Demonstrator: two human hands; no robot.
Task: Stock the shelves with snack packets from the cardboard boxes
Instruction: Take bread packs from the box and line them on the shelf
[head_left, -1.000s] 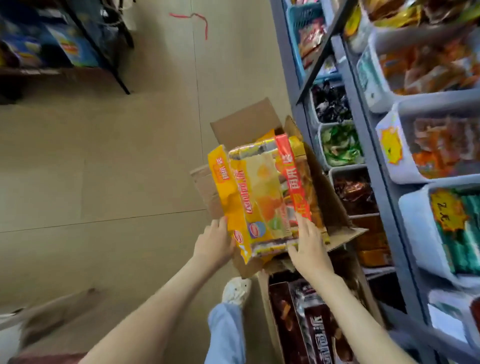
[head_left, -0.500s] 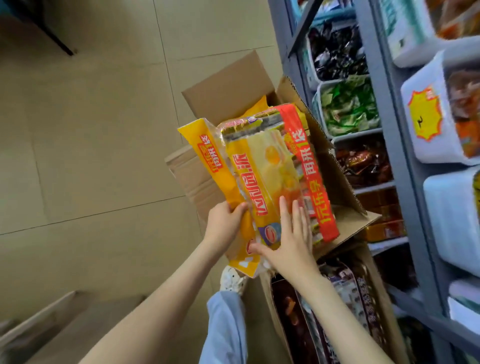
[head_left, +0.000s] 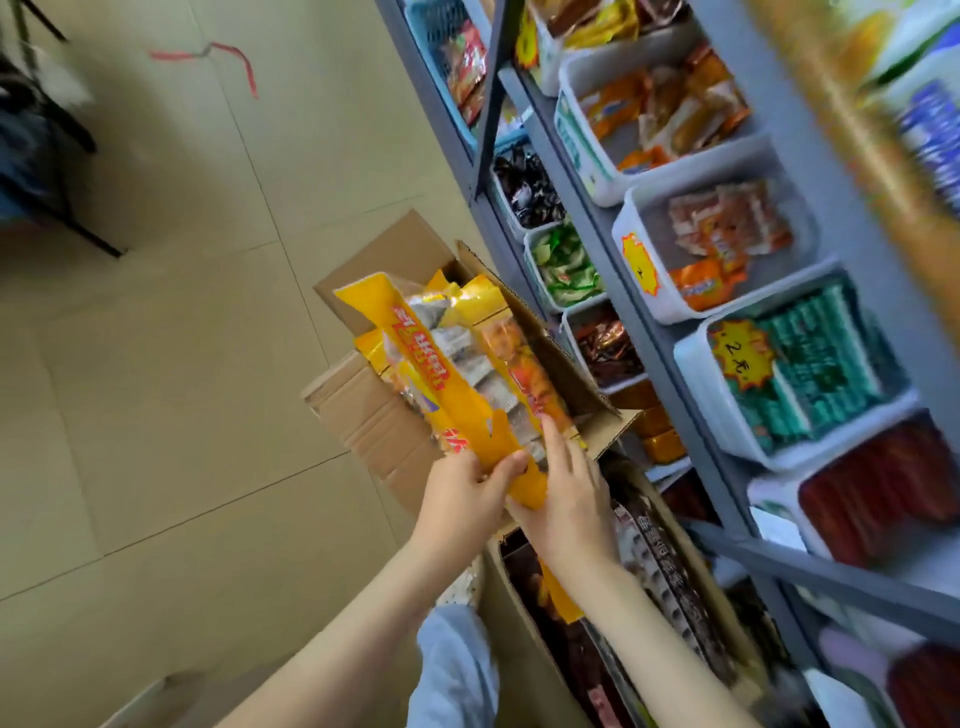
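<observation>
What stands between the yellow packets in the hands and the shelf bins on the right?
The raised box flap stands right of the yellow packets, between them and the low bins. Over the flap, nothing visible blocks the white bins.

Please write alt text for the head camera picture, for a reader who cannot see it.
A person's left hand grips a bundle of yellow snack packets, the right hand flat against it, above an open cardboard box on the floor. Beside it, a grey shelf holds white bins of snacks.
</observation>
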